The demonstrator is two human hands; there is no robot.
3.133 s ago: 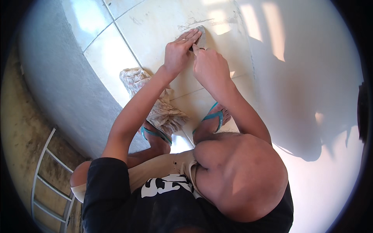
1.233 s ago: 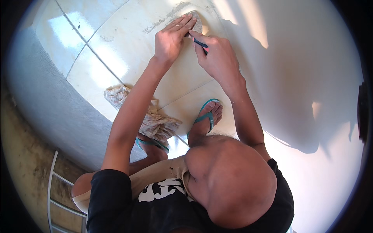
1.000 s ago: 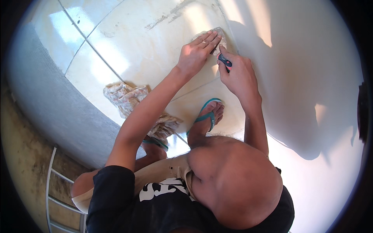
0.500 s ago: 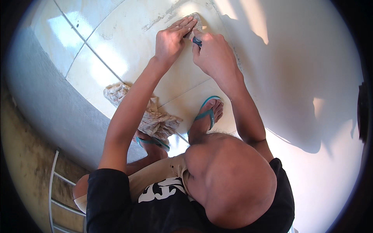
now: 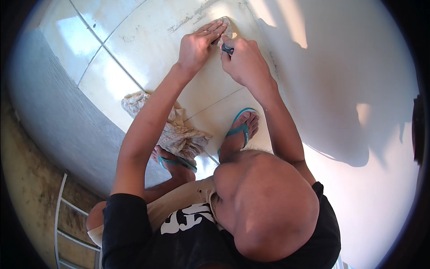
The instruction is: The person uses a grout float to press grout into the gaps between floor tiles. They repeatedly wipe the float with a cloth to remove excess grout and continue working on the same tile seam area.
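In my right hand (image 5: 245, 60) is a putty knife, its dark handle (image 5: 227, 48) inside the closed fingers. The wide, stained blade (image 5: 227, 28) points away from me, against the pale tiled floor (image 5: 156, 49). My left hand (image 5: 199, 47) lies with outstretched fingers across the blade's left part, pressing on it. That hand's thumb side is partly hidden. Grey smears (image 5: 192, 18) mark the tile just left of and beyond the blade.
A crumpled, stained cloth (image 5: 186, 139) lies below my left forearm. My sandalled feet (image 5: 242, 127) stand close by. A pale wall (image 5: 340, 89) rises at the right; a grey raised edge (image 5: 67, 98) curves along the left. A white metal frame (image 5: 60, 215) is at lower left.
The view has shifted slightly, so floor and cloth sit a little differently. Both hands keep nearly the same position on the putty knife.
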